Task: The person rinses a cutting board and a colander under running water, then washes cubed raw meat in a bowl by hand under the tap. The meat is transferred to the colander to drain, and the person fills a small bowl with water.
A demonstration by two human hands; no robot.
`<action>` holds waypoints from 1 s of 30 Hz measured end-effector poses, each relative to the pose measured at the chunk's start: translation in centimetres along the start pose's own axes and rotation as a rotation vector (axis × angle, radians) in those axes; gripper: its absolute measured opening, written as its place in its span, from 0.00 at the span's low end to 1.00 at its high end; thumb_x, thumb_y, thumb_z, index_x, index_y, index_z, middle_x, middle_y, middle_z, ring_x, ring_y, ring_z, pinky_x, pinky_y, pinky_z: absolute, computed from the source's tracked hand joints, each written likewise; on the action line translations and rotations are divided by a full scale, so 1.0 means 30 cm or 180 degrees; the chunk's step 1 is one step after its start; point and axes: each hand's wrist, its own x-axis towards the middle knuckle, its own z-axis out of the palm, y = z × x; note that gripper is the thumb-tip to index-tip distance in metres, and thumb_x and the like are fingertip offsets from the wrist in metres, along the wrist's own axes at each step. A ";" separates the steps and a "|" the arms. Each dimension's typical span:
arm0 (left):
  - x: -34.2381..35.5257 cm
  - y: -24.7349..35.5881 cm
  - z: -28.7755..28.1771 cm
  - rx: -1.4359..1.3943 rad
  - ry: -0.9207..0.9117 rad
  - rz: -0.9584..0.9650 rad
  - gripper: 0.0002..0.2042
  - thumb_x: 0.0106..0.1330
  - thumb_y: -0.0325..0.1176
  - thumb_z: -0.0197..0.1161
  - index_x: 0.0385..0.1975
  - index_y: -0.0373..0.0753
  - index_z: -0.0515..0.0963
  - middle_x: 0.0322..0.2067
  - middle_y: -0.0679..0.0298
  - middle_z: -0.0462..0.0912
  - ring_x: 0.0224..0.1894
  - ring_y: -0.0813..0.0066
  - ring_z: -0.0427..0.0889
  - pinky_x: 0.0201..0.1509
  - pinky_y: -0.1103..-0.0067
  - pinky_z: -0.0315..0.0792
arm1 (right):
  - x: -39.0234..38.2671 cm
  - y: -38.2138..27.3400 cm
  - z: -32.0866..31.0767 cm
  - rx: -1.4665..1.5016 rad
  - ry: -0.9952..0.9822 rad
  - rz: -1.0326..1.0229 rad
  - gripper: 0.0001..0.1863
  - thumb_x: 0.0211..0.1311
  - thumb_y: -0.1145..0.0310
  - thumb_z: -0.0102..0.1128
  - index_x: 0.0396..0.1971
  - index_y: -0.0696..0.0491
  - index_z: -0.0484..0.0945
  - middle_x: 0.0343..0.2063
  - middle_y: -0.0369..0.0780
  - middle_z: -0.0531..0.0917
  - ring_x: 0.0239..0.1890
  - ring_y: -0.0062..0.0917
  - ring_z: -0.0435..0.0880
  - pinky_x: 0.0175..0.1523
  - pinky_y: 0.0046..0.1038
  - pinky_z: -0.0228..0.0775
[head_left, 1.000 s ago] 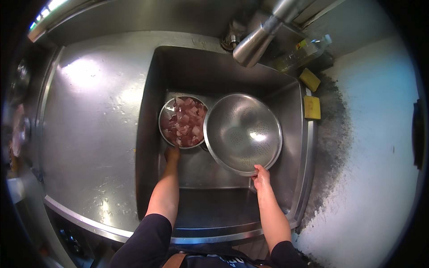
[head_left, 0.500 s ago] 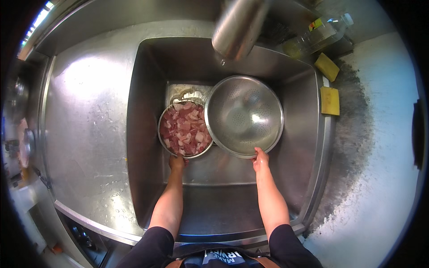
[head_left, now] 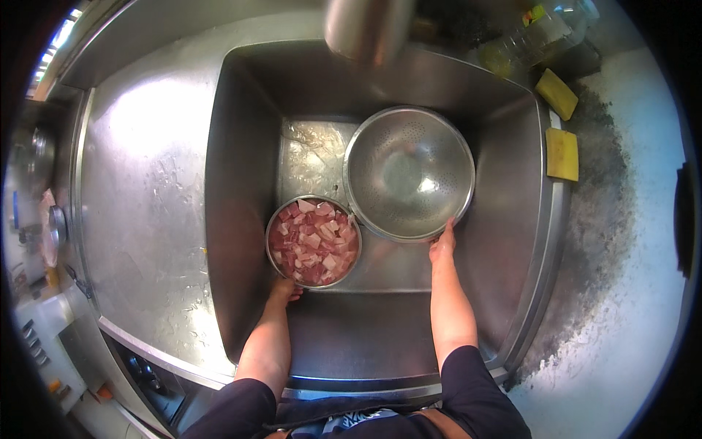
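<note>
A round metal bowl [head_left: 329,284] full of pink cut-up meat pieces [head_left: 313,240] sits low in the sink, toward its left side. My left hand [head_left: 286,290] is closed on the bowl's near rim, with the thumb hidden. To the right and a little farther off is a wide steel colander [head_left: 408,174] with nothing in it; small holes pattern its inside. My right hand [head_left: 442,245] grips the colander's near right rim, its fingers partly hidden under the edge. Where the two vessels meet, their rims touch or nearly touch.
The deep steel sink [head_left: 245,146] surrounds both vessels. A thick metal cylinder [head_left: 365,29] hangs over its far edge. Two yellow sponges [head_left: 561,154] rest along the right rim, near a clear plastic bottle [head_left: 537,40]. A wet steel counter [head_left: 139,219] extends left.
My left hand has drawn the bowl of meat toward me, out from beside the colander's left edge. The colander stays about in place in the sink, and the view has shifted slightly.
</note>
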 end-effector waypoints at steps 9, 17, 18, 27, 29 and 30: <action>0.047 -0.017 -0.054 0.1488 0.0236 -0.0168 0.19 0.67 0.46 0.52 0.44 0.37 0.78 0.37 0.51 0.83 0.37 0.65 0.85 0.37 0.67 0.78 | -0.142 0.463 0.042 -0.2625 -0.1147 -0.0553 0.12 0.64 0.62 0.48 0.38 0.53 0.77 0.26 0.35 0.80 0.27 0.22 0.79 0.31 0.25 0.70; -0.012 0.004 -0.071 0.1102 0.0934 0.1379 0.37 0.66 0.63 0.43 0.61 0.35 0.63 0.57 0.43 0.71 0.58 0.46 0.72 0.58 0.62 0.67 | -0.277 0.482 0.255 -0.2405 -0.1310 -0.0192 0.12 0.66 0.63 0.48 0.39 0.52 0.77 0.30 0.33 0.80 0.31 0.20 0.77 0.33 0.24 0.67; 0.003 -0.005 -0.069 0.1149 0.0886 0.1085 0.36 0.66 0.63 0.44 0.60 0.34 0.64 0.57 0.43 0.71 0.57 0.46 0.72 0.58 0.62 0.67 | -0.276 0.486 0.261 -0.2279 -0.1233 -0.0107 0.11 0.66 0.63 0.48 0.39 0.52 0.77 0.30 0.33 0.79 0.32 0.21 0.77 0.34 0.24 0.67; 0.108 -0.009 -0.040 0.0435 0.0641 0.0321 0.30 0.66 0.55 0.53 0.54 0.31 0.69 0.53 0.43 0.74 0.56 0.47 0.74 0.56 0.63 0.70 | -0.281 0.534 0.367 -0.1477 -0.1091 -0.0045 0.09 0.69 0.66 0.45 0.35 0.53 0.73 0.28 0.32 0.73 0.29 0.19 0.69 0.38 0.24 0.63; 0.111 -0.043 -0.041 0.0237 0.0560 0.0178 0.31 0.66 0.57 0.51 0.55 0.32 0.69 0.53 0.44 0.74 0.56 0.48 0.74 0.56 0.64 0.69 | -0.343 0.521 0.372 -0.1546 -0.1114 -0.0205 0.09 0.68 0.67 0.45 0.36 0.56 0.73 0.29 0.34 0.73 0.30 0.20 0.70 0.38 0.25 0.63; 0.107 -0.047 -0.040 0.0212 0.0495 0.0125 0.32 0.66 0.58 0.50 0.55 0.33 0.69 0.54 0.44 0.74 0.56 0.49 0.74 0.56 0.64 0.69 | -0.369 0.497 0.374 -0.1727 -0.1118 -0.0217 0.10 0.69 0.67 0.44 0.38 0.58 0.73 0.31 0.36 0.74 0.33 0.21 0.71 0.40 0.26 0.64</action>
